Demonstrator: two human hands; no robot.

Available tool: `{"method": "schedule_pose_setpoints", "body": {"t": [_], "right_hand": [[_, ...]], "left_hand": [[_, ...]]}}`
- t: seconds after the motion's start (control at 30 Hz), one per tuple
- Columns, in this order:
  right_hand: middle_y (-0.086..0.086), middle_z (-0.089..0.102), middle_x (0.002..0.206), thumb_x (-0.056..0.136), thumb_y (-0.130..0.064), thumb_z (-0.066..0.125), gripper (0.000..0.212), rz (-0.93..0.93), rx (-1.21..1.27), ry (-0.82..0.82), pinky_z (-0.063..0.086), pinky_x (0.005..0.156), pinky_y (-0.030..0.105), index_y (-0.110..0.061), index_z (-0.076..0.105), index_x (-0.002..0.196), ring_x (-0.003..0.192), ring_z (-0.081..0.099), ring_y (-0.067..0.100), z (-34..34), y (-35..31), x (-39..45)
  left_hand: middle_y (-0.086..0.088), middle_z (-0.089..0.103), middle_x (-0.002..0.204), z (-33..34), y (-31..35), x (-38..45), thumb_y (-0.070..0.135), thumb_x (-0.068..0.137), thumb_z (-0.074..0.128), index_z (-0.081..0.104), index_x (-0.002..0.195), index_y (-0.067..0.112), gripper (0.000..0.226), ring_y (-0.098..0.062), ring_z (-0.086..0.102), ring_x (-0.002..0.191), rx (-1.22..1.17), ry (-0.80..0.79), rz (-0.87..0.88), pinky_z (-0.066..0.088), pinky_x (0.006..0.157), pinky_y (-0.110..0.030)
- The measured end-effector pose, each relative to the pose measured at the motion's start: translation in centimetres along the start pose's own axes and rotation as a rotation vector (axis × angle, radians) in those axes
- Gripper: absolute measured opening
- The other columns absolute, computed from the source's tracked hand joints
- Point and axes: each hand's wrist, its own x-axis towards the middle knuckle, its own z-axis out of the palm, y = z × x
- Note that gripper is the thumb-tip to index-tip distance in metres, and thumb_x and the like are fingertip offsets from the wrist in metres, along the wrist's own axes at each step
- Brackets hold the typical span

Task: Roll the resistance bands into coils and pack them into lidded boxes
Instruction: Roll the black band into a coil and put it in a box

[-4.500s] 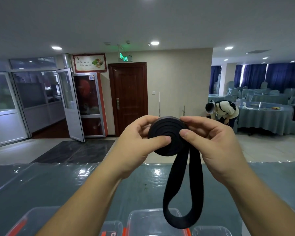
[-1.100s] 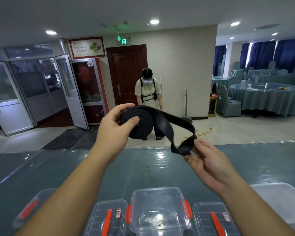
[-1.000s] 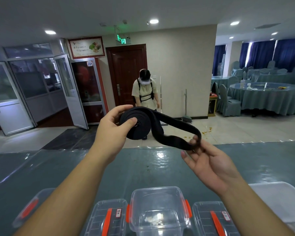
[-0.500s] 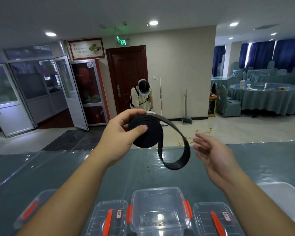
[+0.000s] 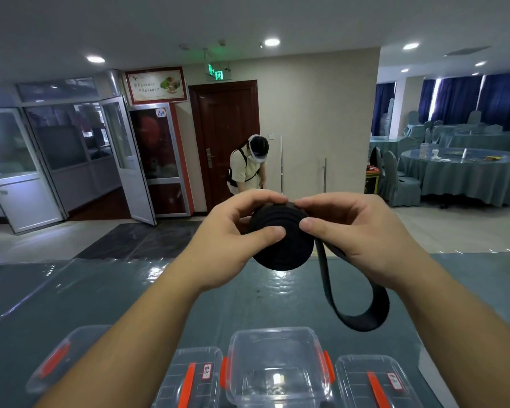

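Note:
A black resistance band (image 5: 281, 244) is wound into a thick coil held in the air above the table. My left hand (image 5: 233, 234) grips the coil from the left, thumb on its face. My right hand (image 5: 357, 231) grips it from the right, thumb on the face too. A loose loop of the band hangs below my right hand, down to about the table. An open clear box (image 5: 277, 366) with orange latches stands at the near edge, right under the coil. Clear lids with orange strips lie to its left (image 5: 192, 378) and right (image 5: 374, 384).
The table (image 5: 100, 301) has a teal cloth under shiny clear plastic. Another clear lid (image 5: 56, 360) lies at the near left. Beyond the table a person (image 5: 248, 169) bends over by a brown door. Covered round tables and chairs fill the room at right.
My right hand, which had let the loose loop drop, has come back onto the coil. The loop now hangs lower to the right, and the coil faces me.

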Motion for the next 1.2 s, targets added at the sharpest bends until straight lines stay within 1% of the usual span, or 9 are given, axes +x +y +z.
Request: {"method": "schedule_pose_setpoints", "body": {"t": [0.1,0.23,0.33,0.47,0.63,0.83,1.0,1.1,1.2], "right_hand": [[-0.009,0.082,0.1,0.087,-0.005,0.078,0.029,-0.013,-0.081,0.0,0.061,0.09,0.025,-0.027,0.08,0.105,0.098,0.078,0.01,-0.4,-0.3,0.0],[-0.007,0.082,0.097,0.085,-0.004,0.08,0.028,0.001,-0.097,-0.026,0.062,0.086,0.025,-0.027,0.081,0.102,0.095,0.078,0.011,-0.6,-0.5,0.0],[-0.004,0.083,0.097,0.081,-0.008,0.081,0.026,-0.034,0.001,0.038,0.06,0.083,0.022,-0.025,0.08,0.1,0.095,0.079,0.013,-0.5,-0.3,-0.1],[0.0,0.082,0.102,0.073,-0.019,0.079,0.032,-0.029,0.133,0.102,0.06,0.085,0.024,-0.023,0.08,0.105,0.1,0.078,0.017,-0.4,0.0,0.0],[-0.001,0.083,0.098,0.074,-0.015,0.08,0.027,-0.015,0.092,0.081,0.061,0.083,0.024,-0.025,0.082,0.099,0.096,0.079,0.015,-0.6,-0.2,0.0],[0.007,0.082,0.1,0.073,-0.012,0.075,0.032,-0.002,0.338,0.207,0.062,0.081,0.025,-0.017,0.079,0.104,0.094,0.079,0.019,0.2,0.2,0.2],[0.01,0.082,0.101,0.072,-0.014,0.077,0.034,0.021,0.303,0.202,0.063,0.084,0.029,-0.013,0.08,0.106,0.099,0.078,0.029,0.4,0.4,0.0],[0.011,0.081,0.106,0.074,-0.014,0.076,0.036,-0.015,0.363,0.23,0.062,0.089,0.034,-0.013,0.078,0.11,0.104,0.077,0.029,1.0,0.4,0.1],[0.009,0.081,0.106,0.074,-0.011,0.075,0.037,-0.001,0.447,0.261,0.063,0.085,0.03,-0.016,0.077,0.11,0.102,0.078,0.024,1.5,0.5,0.1]], "left_hand": [[0.004,0.076,0.115,0.2,0.0,0.2,0.005,0.092,0.075,0.063,0.133,0.028,0.049,-0.016,0.075,0.106,-0.087,-0.029,-0.102,0.063,0.09,-0.035],[-0.003,0.08,0.106,-0.3,0.4,0.8,0.007,0.089,0.079,0.074,0.117,0.018,0.03,-0.019,0.077,0.101,-0.01,-0.114,-0.166,0.061,0.091,-0.036],[-0.008,0.081,0.104,-0.2,0.5,0.8,0.001,0.088,0.076,0.074,0.116,0.011,0.029,-0.024,0.078,0.099,-0.138,-0.071,-0.162,0.062,0.084,-0.031],[-0.015,0.08,0.107,0.6,-0.1,1.0,0.006,0.08,0.077,0.071,0.119,0.004,0.04,-0.028,0.077,0.1,-0.372,0.02,-0.211,0.064,0.084,-0.035],[-0.009,0.081,0.103,0.3,0.3,1.4,0.004,0.087,0.076,0.073,0.115,0.01,0.029,-0.022,0.079,0.097,-0.199,-0.079,-0.222,0.061,0.078,-0.026],[-0.011,0.079,0.11,1.4,-0.6,1.5,0.014,0.081,0.077,0.07,0.12,0.007,0.04,-0.026,0.076,0.105,-0.466,0.097,-0.223,0.06,0.092,-0.041],[-0.009,0.081,0.105,0.9,-0.3,1.5,0.002,0.085,0.077,0.072,0.118,0.009,0.035,-0.023,0.078,0.099,-0.285,0.03,-0.224,0.063,0.087,-0.033],[-0.012,0.079,0.11,1.5,-0.7,1.4,0.013,0.078,0.078,0.072,0.12,0.007,0.042,-0.026,0.077,0.104,-0.438,0.116,-0.211,0.061,0.089,-0.038],[-0.014,0.078,0.112,2.1,-1.0,1.3,0.014,0.078,0.078,0.069,0.124,0.003,0.048,-0.027,0.076,0.105,-0.538,0.172,-0.215,0.062,0.086,-0.037]]}}
